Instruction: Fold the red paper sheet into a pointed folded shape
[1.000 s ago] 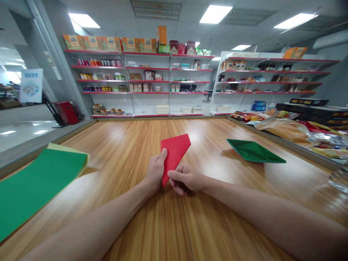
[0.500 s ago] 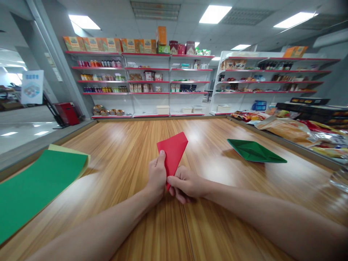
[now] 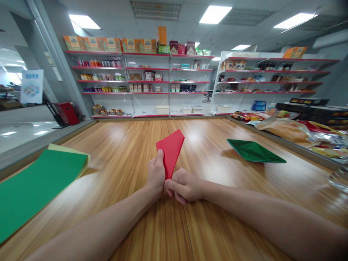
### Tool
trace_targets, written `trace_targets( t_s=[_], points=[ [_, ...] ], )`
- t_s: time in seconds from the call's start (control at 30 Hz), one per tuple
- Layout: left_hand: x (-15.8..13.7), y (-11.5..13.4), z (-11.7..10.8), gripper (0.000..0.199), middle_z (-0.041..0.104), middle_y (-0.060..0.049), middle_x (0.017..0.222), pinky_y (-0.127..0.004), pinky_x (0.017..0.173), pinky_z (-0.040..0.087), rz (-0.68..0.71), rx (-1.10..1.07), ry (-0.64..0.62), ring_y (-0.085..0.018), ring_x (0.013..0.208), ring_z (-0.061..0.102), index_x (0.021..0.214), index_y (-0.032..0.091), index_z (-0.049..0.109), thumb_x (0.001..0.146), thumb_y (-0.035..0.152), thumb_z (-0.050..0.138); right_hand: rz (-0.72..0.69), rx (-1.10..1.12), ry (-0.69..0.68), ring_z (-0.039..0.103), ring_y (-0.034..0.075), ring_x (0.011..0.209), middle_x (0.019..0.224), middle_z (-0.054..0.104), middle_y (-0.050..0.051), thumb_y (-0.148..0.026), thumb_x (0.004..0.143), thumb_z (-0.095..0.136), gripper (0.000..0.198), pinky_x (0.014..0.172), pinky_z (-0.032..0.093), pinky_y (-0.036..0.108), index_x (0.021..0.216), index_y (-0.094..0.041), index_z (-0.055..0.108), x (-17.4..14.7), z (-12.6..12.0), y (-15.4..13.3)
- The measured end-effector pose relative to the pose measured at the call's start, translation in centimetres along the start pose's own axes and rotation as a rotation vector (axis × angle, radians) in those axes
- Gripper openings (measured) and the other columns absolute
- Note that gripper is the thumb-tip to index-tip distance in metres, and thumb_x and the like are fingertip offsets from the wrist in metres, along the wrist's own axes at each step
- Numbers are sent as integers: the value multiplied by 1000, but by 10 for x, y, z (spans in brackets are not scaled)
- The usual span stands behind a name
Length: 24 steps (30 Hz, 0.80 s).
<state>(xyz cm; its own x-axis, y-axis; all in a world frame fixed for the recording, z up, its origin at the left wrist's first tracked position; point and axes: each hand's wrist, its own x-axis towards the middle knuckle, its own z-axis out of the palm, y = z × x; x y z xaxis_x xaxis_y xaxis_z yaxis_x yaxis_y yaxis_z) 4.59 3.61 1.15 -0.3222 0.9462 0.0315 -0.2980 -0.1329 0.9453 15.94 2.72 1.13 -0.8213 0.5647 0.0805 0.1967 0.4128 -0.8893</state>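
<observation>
A folded piece of red paper [image 3: 172, 148], kite-like in outline, is held up over the middle of the wooden table [image 3: 130, 145]. My left hand [image 3: 156, 174] grips its left edge, the thumb lying flat on the front face. At the narrow lower tip, my right hand [image 3: 185, 186] pinches the paper between thumb and curled fingers, covering the point. Both hands are close together, low above the tabletop. To their right lies a folded green paper shape [image 3: 255, 151], a long diamond with creases.
Green paper sheets [image 3: 40, 185] with a pale yellow one beneath lie at the left. Snack bags [image 3: 285, 130] and black boxes [image 3: 312, 112] line the right edge, near a clear glass-like object [image 3: 339, 180]. Stocked shelves [image 3: 148, 69] stand beyond the table.
The red paper has shifted slightly left and up, tilting a little. My right thumb has slid down over the paper's lower tip, hiding it. The green papers have stayed put.
</observation>
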Motion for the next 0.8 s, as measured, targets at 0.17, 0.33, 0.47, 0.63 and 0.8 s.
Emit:
trace_targets(
  t_s=[0.17,0.33,0.47,0.63,0.8],
  points=[
    [5,-5,-5,52,41,5,45,-21,33,24,28,-27,41,-8,36,34,55,20,41,75,67,54,-23,45,64,42,6,33,40,49,-3,-41,93,36,46,37,34,16,64,-13,58,3,0,9],
    [9,-5,-11,50,38,8,38,-19,31,22,145,-32,-5,-7,31,32,58,21,40,79,65,50,34,145,292,38,7,29,35,42,-6,-44,89,44,43,31,27,17,57,-16,51,8,-5,16],
    [11,-7,-11,47,37,9,34,-18,29,20,130,-17,-166,-6,28,30,57,20,43,76,59,60,14,211,320,31,6,24,30,35,-8,-44,87,45,43,28,21,17,53,-19,42,7,-11,15],
    [14,-13,-12,51,38,8,34,-18,28,21,77,-36,-219,-6,27,30,55,19,43,77,62,56,10,218,260,36,6,28,35,44,-5,-44,87,43,41,30,24,17,59,-15,53,6,-16,16],
    [16,-13,-14,51,34,9,32,-18,27,17,36,-80,-246,-5,25,25,56,20,41,75,64,58,-22,193,259,35,6,29,35,45,-5,-38,83,47,36,32,24,18,58,-13,57,6,-16,17]
  ],
)
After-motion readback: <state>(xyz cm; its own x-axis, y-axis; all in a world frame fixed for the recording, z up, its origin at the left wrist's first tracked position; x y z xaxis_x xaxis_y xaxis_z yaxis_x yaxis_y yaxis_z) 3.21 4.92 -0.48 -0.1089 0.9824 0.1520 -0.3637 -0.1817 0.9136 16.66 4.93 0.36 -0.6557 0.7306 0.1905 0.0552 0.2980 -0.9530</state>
